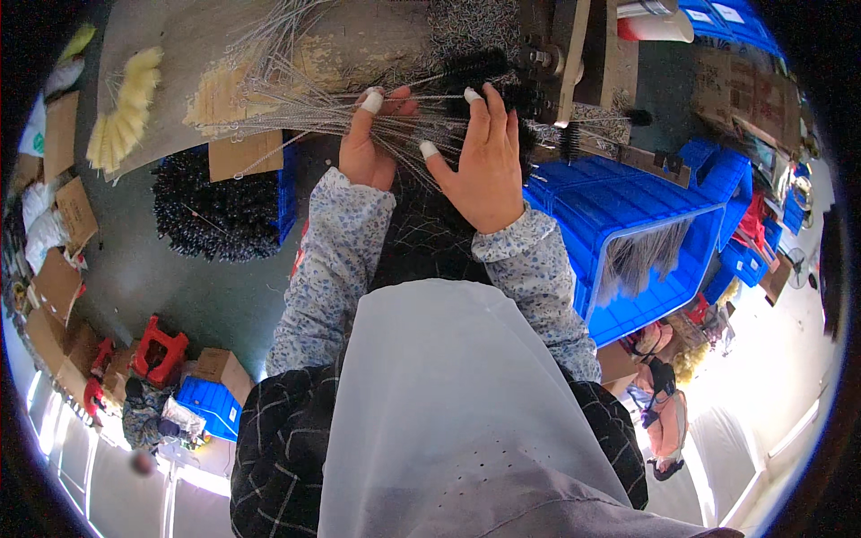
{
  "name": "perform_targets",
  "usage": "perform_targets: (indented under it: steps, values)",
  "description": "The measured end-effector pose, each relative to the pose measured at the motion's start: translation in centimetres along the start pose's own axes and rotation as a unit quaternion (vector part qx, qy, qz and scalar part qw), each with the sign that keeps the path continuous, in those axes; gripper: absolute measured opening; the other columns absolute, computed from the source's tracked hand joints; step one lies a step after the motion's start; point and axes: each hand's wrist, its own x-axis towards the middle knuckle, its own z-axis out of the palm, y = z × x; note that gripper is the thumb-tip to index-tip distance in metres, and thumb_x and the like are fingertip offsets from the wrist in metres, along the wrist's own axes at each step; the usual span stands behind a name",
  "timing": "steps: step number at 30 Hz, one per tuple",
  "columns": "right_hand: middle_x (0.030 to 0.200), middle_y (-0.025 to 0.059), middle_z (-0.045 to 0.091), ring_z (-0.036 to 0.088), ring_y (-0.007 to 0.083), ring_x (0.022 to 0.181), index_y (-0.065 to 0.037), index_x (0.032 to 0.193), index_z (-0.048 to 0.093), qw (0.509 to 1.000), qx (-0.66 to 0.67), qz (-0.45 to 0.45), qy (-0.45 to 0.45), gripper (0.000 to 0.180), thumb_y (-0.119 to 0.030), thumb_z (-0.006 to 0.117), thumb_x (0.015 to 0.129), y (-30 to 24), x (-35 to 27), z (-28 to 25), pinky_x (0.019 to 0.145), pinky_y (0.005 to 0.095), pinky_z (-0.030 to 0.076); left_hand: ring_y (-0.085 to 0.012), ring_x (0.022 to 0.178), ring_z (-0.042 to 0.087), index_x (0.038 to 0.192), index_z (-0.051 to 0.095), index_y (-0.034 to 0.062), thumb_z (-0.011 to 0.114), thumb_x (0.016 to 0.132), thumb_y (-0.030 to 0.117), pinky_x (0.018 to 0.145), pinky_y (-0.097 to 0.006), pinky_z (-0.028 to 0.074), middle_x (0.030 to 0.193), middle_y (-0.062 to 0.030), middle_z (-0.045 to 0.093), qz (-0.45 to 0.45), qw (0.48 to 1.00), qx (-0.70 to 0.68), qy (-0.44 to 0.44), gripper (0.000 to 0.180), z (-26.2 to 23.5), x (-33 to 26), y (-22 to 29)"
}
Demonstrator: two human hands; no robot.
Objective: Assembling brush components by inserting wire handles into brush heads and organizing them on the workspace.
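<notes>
Along the near bench (193, 36) edge, loose bunch of twisted-wire brushes (314, 117), loops left, black bristle heads (475, 65) right. Left hand (366, 152) curled at the stems, can't tell if gripping. Right hand (486, 170) spread wide over the stems by the bristles. Yellow brushes (130, 108) on bench, far left; dark bristly pile (211, 211) lower left; blue crate (574, 193) lower right, thin grey strands (641, 260) inside.

a red stool (160, 351) (lower left) stands near a blue crate (208, 408) and cardboard box (235, 375).
</notes>
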Motion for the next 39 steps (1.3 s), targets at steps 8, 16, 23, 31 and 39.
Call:
perform_targets:
  steps: [8,16,23,31,39]
  values:
    - [0.119,0.0218,0.031,0.036,0.0337,0.109,0.006,0.114,0.030,1.000,-0.024,-0.014,0.014,0.066,-0.031,0.059,0.068,0.2,-0.1,-0.1,0.095,0.0473,0.022,-0.0245,0.086,0.054,0.094,0.049,0.0068,0.049,0.081,0.016,0.079,-0.038,0.042,0.096,-0.0150,0.056,0.003,1.000,0.013,-0.003,0.016,0.6,-0.1,0.5]
    - [0.121,0.0225,0.029,0.037,0.0332,0.109,0.005,0.116,0.029,0.999,-0.035,-0.018,0.009,0.066,-0.031,0.058,0.069,0.2,-0.3,0.0,0.095,0.0469,0.022,-0.0236,0.085,0.054,0.095,0.049,0.0073,0.050,0.081,0.017,0.076,-0.037,0.044,0.095,-0.0139,0.056,-0.002,1.000,0.012,-0.009,0.017,0.4,0.0,0.6]
    - [0.121,0.0222,0.030,0.039,0.0330,0.107,0.005,0.117,0.029,0.997,-0.066,-0.007,0.030,0.065,-0.031,0.057,0.069,0.0,-0.3,0.3,0.095,0.0457,0.023,-0.0229,0.085,0.054,0.096,0.048,0.0069,0.052,0.080,0.017,0.076,-0.036,0.044,0.095,-0.0129,0.056,-0.016,0.999,0.027,-0.030,0.019,1.1,0.1,1.1]
    - [0.122,0.0221,0.030,0.039,0.0321,0.108,0.004,0.117,0.030,0.997,-0.075,0.026,0.025,0.064,-0.032,0.056,0.070,-0.4,0.0,0.6,0.095,0.0457,0.023,-0.0225,0.088,0.053,0.096,0.048,0.0075,0.052,0.080,0.017,0.079,-0.035,0.043,0.096,-0.0125,0.056,-0.049,0.997,0.022,-0.052,0.019,0.9,1.0,1.3]
    - [0.123,0.0218,0.028,0.037,0.0324,0.109,0.005,0.117,0.029,0.996,-0.084,0.021,0.019,0.066,-0.032,0.057,0.070,-0.8,0.1,0.9,0.095,0.0465,0.021,-0.0240,0.088,0.054,0.093,0.049,0.0086,0.054,0.079,0.016,0.079,-0.035,0.043,0.096,-0.0135,0.056,-0.047,0.998,0.009,-0.038,0.017,0.2,1.4,1.4]
